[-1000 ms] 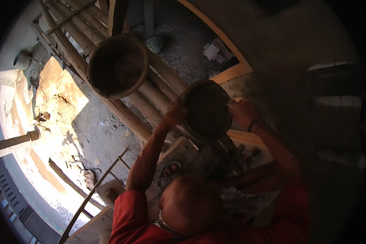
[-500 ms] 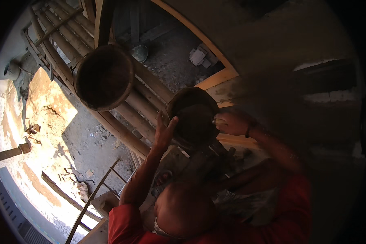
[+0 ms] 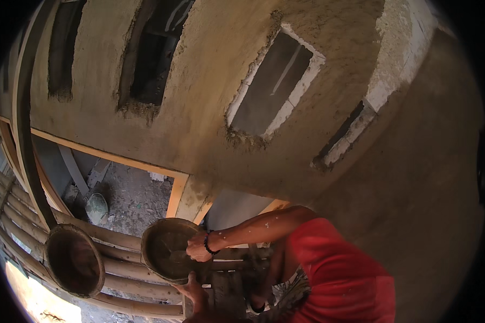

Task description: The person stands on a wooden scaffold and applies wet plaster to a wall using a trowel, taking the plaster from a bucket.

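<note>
A round, mud-smeared bucket of wet grey mix rests on bamboo poles. My left hand grips its near rim, thumb and fingers apart. Over the mix, my right hand, with a dark bead bracelet at the wrist, is closed in a fist at the bucket's right side. It holds a hand tool whose shape is mostly hidden by the fist and the dark mix. To the left stands a second bucket, with some mix inside and neither hand on it.
A bamboo pole platform runs beneath the buckets, with an upright pole at left. Ahead rises a plastered wall with several rough openings. Below it, a wooden frame borders an opening where another bucket sits on lower ground.
The view has tipped up and turned, bringing the wall in and the buckets lower left. My right hand has moved from the bucket's right rim over its mix; my left stays at the rim.
</note>
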Demonstrator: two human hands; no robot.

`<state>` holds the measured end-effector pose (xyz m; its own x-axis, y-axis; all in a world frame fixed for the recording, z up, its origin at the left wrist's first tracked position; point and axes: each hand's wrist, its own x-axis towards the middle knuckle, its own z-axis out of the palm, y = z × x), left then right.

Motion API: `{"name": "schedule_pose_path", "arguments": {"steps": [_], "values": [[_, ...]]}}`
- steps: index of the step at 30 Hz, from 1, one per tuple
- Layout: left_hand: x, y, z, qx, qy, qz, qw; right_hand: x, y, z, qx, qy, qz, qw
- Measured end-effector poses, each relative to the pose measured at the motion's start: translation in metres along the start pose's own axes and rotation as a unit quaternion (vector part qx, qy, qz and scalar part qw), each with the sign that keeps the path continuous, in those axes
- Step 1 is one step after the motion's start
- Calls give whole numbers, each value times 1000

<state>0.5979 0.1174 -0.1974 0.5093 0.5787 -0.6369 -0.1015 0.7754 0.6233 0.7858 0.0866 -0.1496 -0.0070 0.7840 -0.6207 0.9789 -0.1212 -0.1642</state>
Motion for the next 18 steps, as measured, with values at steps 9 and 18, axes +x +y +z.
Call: {"name": "schedule_pose_path", "arguments": {"steps": [9, 18], "values": [[43, 56, -25, 91, -75, 18, 993, 4, -2, -45, -34, 192, 121, 973], [93, 100, -48, 179, -145, -38, 972, -29, -29, -68, 1, 83, 62, 995]]}}
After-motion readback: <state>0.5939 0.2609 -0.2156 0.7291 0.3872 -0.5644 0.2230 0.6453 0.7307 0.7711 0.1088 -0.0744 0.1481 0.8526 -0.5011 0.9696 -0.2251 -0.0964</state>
